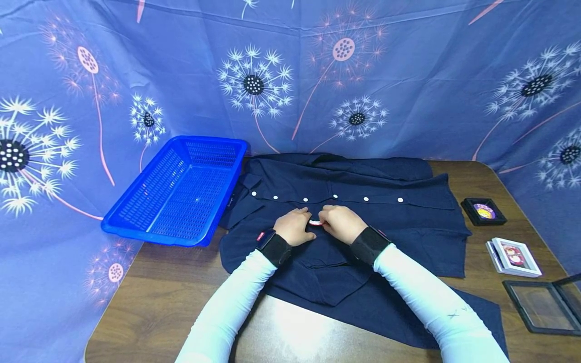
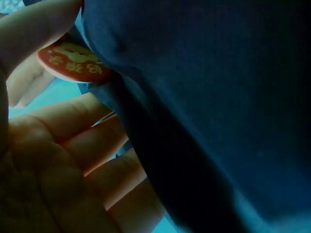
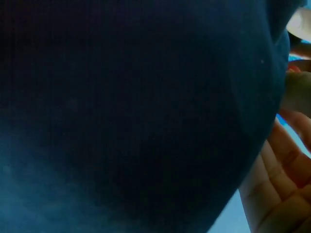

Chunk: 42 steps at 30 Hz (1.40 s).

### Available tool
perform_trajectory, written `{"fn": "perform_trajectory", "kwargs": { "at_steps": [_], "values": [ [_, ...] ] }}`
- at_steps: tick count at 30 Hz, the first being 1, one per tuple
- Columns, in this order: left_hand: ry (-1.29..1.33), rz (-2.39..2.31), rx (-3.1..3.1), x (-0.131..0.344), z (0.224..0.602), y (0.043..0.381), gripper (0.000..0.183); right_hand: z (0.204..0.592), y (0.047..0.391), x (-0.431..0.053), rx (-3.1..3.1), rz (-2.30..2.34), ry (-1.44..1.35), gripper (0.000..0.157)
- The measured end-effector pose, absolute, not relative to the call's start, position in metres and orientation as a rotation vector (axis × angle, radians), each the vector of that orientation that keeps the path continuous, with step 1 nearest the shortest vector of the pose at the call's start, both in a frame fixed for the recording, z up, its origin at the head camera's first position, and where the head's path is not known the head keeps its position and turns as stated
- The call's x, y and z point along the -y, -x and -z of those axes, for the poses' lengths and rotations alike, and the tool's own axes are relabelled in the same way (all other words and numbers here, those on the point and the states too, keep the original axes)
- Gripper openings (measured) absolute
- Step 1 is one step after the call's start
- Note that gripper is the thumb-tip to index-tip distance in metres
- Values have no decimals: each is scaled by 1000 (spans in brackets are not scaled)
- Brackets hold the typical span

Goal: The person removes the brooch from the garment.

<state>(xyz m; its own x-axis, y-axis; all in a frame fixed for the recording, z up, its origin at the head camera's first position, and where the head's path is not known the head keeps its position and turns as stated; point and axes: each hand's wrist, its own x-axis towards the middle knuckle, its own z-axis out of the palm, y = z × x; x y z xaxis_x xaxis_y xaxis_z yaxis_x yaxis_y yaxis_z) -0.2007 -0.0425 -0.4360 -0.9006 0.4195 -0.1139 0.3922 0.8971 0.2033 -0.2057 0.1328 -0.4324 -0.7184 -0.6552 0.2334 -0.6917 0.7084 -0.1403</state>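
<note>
A navy shirt with a row of white buttons lies spread on the table. Over its middle, my right hand pinches the end of a round red pin badge. The badge shows yellow print and characters in the left wrist view, with one edge against the cloth. My left hand grips a raised fold of the shirt beside the badge, fingers behind the fabric. In the right wrist view, dark cloth hides most of the right hand's work.
An empty blue plastic basket stands at the back left. Along the right side of the table lie a black box with a purple and yellow badge, a white frame and an open clear-paned case. A dandelion-patterned curtain hangs behind.
</note>
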Motion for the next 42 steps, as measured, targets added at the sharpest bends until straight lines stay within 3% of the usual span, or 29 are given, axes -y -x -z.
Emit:
{"fn": "perform_trajectory", "kwargs": {
  "at_steps": [6, 30, 42],
  "values": [
    [-632, -240, -2920, 42, 439, 201, 63, 433, 203, -132, 2752, -241, -1155, 11],
    [-658, -268, -2950, 44, 438, 199, 61, 445, 199, -128, 2615, -159, -1220, 14],
    [-743, -362, -3051, 39, 434, 201, 19, 445, 202, -131, 2614, -264, -1262, 12]
  ]
}}
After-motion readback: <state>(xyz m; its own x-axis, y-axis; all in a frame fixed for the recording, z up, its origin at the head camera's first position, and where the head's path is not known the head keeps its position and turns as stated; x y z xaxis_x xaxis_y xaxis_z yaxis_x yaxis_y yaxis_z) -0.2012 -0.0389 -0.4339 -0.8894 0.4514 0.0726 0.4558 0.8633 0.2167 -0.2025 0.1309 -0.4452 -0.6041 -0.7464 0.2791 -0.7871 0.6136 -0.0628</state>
